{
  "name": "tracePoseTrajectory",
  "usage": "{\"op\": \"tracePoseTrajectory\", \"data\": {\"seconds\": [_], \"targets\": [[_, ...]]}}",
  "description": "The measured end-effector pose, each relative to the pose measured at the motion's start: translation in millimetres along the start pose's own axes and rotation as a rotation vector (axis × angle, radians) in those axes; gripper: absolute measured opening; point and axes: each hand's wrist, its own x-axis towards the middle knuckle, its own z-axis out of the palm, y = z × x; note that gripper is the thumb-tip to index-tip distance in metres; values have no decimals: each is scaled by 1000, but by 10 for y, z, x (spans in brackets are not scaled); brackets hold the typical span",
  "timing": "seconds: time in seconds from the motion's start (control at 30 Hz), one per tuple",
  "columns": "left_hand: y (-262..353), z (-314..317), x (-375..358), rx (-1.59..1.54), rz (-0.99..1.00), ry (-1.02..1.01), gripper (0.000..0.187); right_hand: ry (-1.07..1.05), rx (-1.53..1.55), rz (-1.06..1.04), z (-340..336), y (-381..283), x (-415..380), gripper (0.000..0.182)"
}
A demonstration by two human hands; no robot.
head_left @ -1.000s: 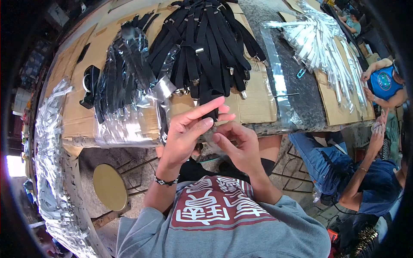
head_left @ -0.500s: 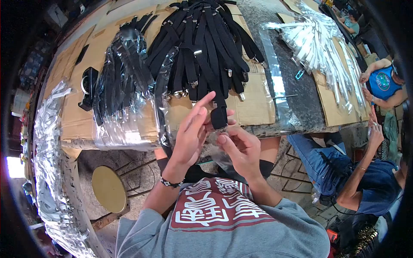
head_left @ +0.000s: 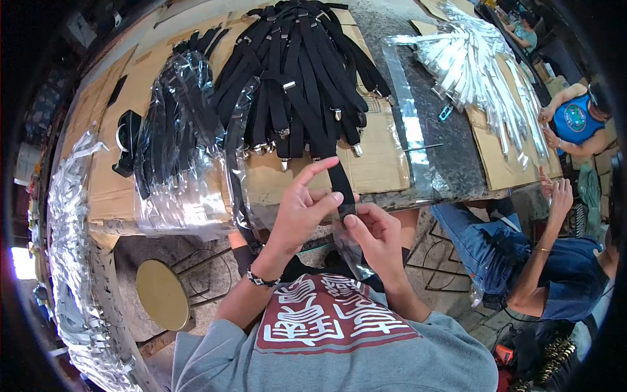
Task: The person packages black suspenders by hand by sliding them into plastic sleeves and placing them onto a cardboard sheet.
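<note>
One worktable (head_left: 457,166), the largest item we record, crosses the view, with flat cardboard (head_left: 385,157) over part of its dark top. At the right we count three co-workers: one in jeans and a dark blue shirt (head_left: 562,274), one in a bright blue top (head_left: 578,121), one in a green top (head_left: 524,34) farther back.

Next in size, we log the heap of black straps (head_left: 294,65) with metal clips, fanned over the cardboard at centre. Silvery-white straps (head_left: 467,59) fan out on the table's right side; a long silvery bundle (head_left: 72,261) lies along the far left. Black straps in clear plastic (head_left: 179,124) lie just left of the central heap.

Below the table edge, left, we see a round stool (head_left: 162,294). Near the plastic-wrapped straps we note a black tape dispenser (head_left: 127,144).

Hands: we find the left hand (head_left: 304,209) gripping the held strap (head_left: 339,183) between thumb and rear fingers, index finger extended. The strap reaches from the heap's near edge to between the hands. The right hand (head_left: 379,238) pinches a clear sleeve (head_left: 349,251) at the strap's lower end; the sleeve hangs below.

Smallest, we enter a small blue tool (head_left: 446,113) beside the silvery-white fan.
</note>
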Motion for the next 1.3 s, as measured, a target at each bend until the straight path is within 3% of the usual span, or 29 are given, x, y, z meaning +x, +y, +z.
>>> {"op": "tracePoseTrajectory", "data": {"seconds": [0.13,0.23,0.37,0.47,0.53,0.6,0.8,0.83,0.87,0.93,1.0,1.07,1.2,1.3], "targets": [[-3,-27,2,119,-14,1,51,-55,78,46,-43,-15,101,15],[192,-56,35,521,14,112,37,-102,98,72,-119,-23,135,15],[474,-587,503,732,370,384,21,-89,137,78,-171,-116,82,11],[739,-1176,1179,1183,593,705,30,-99,135,73,-251,-149,45,12],[763,-1718,1688,1450,308,716,41,-108,131,38,-294,-126,35,14],[760,-1904,2007,1495,86,707,48,-99,147,59,-307,-173,-9,14],[848,-1991,2234,1287,13,564,43,-113,172,76,-359,-126,-21,15],[878,-1965,2175,1026,200,504,35,-114,179,87,-373,-124,-28,15],[974,-1948,2154,899,53,542,30,-138,167,82,-395,-113,-33,15],[1104,-2090,2170,758,27,502,24,-190,141,73,-429,-96,-27,14],[1229,-2088,2108,387,85,399,15,-215,118,80,-452,-115,-38,14],[1453,-2241,2059,282,-64,333,13,-240,82,69,-476,-111,-62,14],[1707,-2181,1794,-11,60,202,16,-274,73,-3,-518,-7,-93,15],[1977,-1968,1541,-38,137,187,14,-280,-26,-3,-506,-91,-150,17]]}}
